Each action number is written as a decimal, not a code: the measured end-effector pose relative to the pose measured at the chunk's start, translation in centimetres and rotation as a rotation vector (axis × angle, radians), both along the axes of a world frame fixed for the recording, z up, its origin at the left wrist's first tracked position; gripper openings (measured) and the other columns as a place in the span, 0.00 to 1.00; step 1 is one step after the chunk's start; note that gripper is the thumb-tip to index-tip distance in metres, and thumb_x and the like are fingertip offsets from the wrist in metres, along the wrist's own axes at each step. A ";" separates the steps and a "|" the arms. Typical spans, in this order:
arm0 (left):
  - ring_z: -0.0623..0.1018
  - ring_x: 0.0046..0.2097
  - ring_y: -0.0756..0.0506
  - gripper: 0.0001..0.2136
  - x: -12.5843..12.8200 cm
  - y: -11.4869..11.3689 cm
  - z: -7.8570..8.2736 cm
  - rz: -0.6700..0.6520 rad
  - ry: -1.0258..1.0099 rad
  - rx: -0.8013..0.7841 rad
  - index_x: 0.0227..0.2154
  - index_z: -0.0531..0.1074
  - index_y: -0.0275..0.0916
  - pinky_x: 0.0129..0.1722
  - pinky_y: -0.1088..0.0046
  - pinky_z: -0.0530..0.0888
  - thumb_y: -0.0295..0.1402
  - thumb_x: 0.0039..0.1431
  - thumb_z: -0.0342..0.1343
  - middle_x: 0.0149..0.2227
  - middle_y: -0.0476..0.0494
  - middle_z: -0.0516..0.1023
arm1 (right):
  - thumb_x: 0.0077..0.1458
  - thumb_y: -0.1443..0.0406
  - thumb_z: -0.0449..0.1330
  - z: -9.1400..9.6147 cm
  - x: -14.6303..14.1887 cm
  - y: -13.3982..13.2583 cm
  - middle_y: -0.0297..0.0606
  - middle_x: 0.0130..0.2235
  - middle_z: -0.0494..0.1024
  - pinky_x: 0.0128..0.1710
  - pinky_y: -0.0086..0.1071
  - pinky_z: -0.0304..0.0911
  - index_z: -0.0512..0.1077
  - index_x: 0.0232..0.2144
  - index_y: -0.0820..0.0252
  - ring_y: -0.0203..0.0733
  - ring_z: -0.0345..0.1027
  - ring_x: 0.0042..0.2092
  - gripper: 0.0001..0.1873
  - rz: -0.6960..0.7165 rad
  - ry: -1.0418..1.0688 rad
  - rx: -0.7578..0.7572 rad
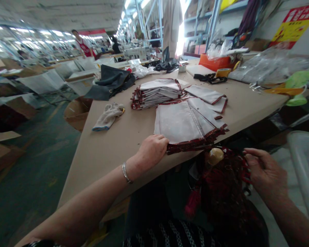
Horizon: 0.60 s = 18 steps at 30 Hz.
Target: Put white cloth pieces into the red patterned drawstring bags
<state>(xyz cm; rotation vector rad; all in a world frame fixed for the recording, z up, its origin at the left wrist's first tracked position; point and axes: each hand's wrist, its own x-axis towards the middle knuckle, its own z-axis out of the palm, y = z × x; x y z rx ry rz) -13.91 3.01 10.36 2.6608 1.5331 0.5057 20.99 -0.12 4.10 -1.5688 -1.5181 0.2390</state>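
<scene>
My left hand rests on the near corner of a pile of white fabric pieces with dark red patterned edges, fingers curled over the pile's front edge. My right hand hovers below the table edge, fingers bent and pinching at dark red patterned cloth bunched on my lap. A round yellowish object sits on top of that cloth. A taller stack of the same pieces lies further back, with one more folded piece to its right.
The long tan table also holds a white work glove, dark garments, an orange box and clear plastic bags. A white plastic bin stands at right. Other people work far behind.
</scene>
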 end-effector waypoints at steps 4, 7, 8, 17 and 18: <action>0.71 0.30 0.47 0.09 0.8 0.2 0.6 0.084 0.031 0.062 0.27 0.72 0.38 0.32 0.72 0.68 0.25 0.57 0.48 0.28 0.44 0.73 | 0.60 0.66 0.54 8.5 -8.4 0.3 0.41 0.42 0.74 0.48 0.37 0.64 0.71 0.42 0.57 0.43 0.68 0.45 0.10 0.506 -0.313 0.337; 0.70 0.29 0.48 0.08 1.7 -0.2 1.8 0.148 -0.024 0.173 0.25 0.70 0.38 0.30 0.73 0.66 0.24 0.55 0.48 0.27 0.45 0.72 | 0.58 0.66 0.56 10.0 -14.0 2.9 0.46 0.45 0.73 0.50 0.42 0.63 0.70 0.46 0.63 0.50 0.64 0.48 0.14 0.626 -0.613 0.245; 0.70 0.29 0.48 0.07 1.9 -0.4 2.2 0.160 -0.054 0.203 0.24 0.69 0.38 0.30 0.73 0.66 0.24 0.54 0.48 0.26 0.46 0.72 | 0.57 0.66 0.56 9.9 -15.3 4.0 0.47 0.44 0.73 0.48 0.43 0.63 0.70 0.46 0.64 0.52 0.64 0.48 0.14 0.616 -0.694 0.201; 0.69 0.28 0.50 0.04 1.8 -1.5 3.0 0.252 -0.415 0.115 0.24 0.67 0.39 0.29 0.74 0.67 0.25 0.50 0.51 0.25 0.49 0.69 | 0.51 0.72 0.52 12.4 -10.9 5.1 0.47 0.38 0.76 0.33 0.37 0.63 0.69 0.44 0.63 0.49 0.71 0.36 0.17 0.238 -0.756 0.096; 0.68 0.26 0.51 0.03 2.2 -1.7 3.0 0.262 -0.568 0.024 0.24 0.67 0.39 0.27 0.75 0.67 0.25 0.49 0.51 0.23 0.50 0.68 | 0.51 0.71 0.53 12.4 -10.2 3.7 0.46 0.37 0.77 0.34 0.37 0.63 0.69 0.43 0.62 0.48 0.71 0.36 0.16 0.279 -0.712 0.144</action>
